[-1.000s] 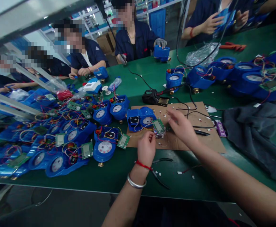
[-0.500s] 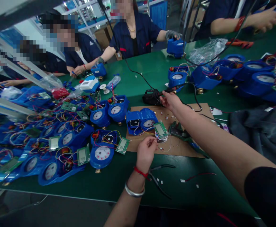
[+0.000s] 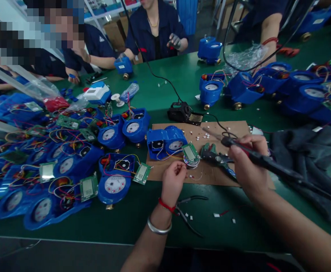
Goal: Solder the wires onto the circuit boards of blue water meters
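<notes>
My right hand is closed round a black soldering iron, its tip pointing left above a cardboard sheet. Near the front of that sheet my left hand is pinched, fingertips close to a small green circuit board with a display. What those fingers hold is too small to make out. A thin wire lies beside them. Left of the board, an opened blue water meter lies on the cardboard, wires running out. A wire stripper-like tool sits between my hands.
Black-handled pliers lie by my left wrist. Behind the cardboard stands the iron's black holder. Several wired blue meters crowd the left; others stand back right. A dark cloth lies right. Co-workers sit opposite.
My right hand has drawn the soldering iron out of its holder and brought it right and towards me. My left hand stays pinched near the board. Opposite, a gloved hand has let go of a meter.
</notes>
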`<state>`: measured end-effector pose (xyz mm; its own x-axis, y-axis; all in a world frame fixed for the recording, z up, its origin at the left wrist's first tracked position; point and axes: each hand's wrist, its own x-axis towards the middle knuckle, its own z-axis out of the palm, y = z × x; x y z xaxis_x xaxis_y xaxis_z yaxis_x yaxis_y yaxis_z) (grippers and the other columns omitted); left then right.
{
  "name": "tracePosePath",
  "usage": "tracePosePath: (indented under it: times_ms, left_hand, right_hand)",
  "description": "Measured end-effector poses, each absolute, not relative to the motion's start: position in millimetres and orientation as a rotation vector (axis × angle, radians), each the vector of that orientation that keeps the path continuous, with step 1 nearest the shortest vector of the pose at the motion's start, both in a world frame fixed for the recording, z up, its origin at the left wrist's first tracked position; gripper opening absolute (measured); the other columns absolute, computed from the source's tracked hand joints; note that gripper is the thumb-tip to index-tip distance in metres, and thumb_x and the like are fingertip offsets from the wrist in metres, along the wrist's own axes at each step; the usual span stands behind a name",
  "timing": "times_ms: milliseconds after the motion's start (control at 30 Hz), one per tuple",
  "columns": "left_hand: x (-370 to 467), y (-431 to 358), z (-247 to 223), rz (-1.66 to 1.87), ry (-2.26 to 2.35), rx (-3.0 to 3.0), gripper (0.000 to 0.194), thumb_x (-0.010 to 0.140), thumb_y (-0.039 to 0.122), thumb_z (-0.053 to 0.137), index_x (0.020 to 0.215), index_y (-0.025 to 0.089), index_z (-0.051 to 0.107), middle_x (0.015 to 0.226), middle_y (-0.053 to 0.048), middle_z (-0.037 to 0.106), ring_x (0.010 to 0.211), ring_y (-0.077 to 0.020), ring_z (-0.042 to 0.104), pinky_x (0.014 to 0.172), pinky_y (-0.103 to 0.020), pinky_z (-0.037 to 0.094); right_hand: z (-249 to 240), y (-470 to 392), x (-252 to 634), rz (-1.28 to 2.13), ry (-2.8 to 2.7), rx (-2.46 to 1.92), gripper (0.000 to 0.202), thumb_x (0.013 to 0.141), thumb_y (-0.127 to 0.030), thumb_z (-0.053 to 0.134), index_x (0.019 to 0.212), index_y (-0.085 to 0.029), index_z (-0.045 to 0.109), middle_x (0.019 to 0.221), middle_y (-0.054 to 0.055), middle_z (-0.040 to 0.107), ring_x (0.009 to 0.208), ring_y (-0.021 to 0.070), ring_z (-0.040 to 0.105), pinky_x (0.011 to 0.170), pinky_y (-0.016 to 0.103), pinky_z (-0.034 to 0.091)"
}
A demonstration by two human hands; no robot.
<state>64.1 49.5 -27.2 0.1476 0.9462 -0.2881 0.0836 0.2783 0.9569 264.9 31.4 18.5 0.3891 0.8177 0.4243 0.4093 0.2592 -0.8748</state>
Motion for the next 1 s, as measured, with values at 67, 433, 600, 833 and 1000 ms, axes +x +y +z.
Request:
tracePosePath:
  times_ms: [67,433,600,833,1000]
  left_hand:
    - [64.4,49.5,-28.2,0.86,1.236,1.097,0.008,0.079,0.024,0.056,0.081,0.017,0.059,0.066,-0.002,0.061,0.06,-0.0132,0.058,0.057,-0.022,0.044]
    - [65.4,49.3,-27.2,0.851,1.231,1.065,0.01,0.08,0.026,0.056,0.079,0.017,0.058,0.068,-0.001,0.06,0.061,-0.0128,0.058,0.059,-0.023,0.046]
    - [66.2,49.0,-24.4,0.847,1.247,1.114,0.01,0.081,0.026,0.054,0.082,0.016,0.056,0.07,-0.001,0.059,0.065,-0.0129,0.059,0.062,-0.023,0.046]
    - [65.3,46.3,-24.0,0.82,1.283,1.194,0.011,0.084,0.027,0.052,0.084,0.017,0.055,0.071,0.0,0.06,0.068,-0.0128,0.059,0.064,-0.023,0.046]
    - [65.9,43.8,-19.2,0.818,1.332,1.276,0.011,0.086,0.027,0.051,0.083,0.017,0.055,0.071,0.0,0.061,0.068,-0.0128,0.059,0.064,-0.023,0.046]
  right_hand:
    - [8.7,1.8,262.1,0.502,-1.204,-1.349,0.019,0.081,-0.027,0.063,0.096,-0.025,0.052,0.086,0.003,0.053,0.069,0.017,0.055,0.059,0.031,0.045]
    - [-19.6,-14.9,263.4,0.494,-1.405,-1.375,0.014,0.077,-0.026,0.067,0.087,-0.024,0.056,0.082,0.004,0.058,0.077,0.022,0.058,0.065,0.036,0.046]
    - [-17.3,-18.0,265.2,0.512,-1.418,-1.42,0.014,0.077,-0.024,0.067,0.086,-0.023,0.056,0.082,0.003,0.058,0.077,0.0208,0.058,0.064,0.033,0.046]
    - [-19.0,-17.0,265.6,0.608,-1.454,-1.387,0.017,0.077,-0.02,0.068,0.089,-0.023,0.056,0.085,0.003,0.058,0.078,0.0188,0.056,0.066,0.031,0.044]
    - [-18.5,-17.0,266.0,0.601,-1.463,-1.414,0.018,0.077,-0.019,0.068,0.09,-0.023,0.056,0.086,0.002,0.058,0.079,0.018,0.056,0.068,0.03,0.044]
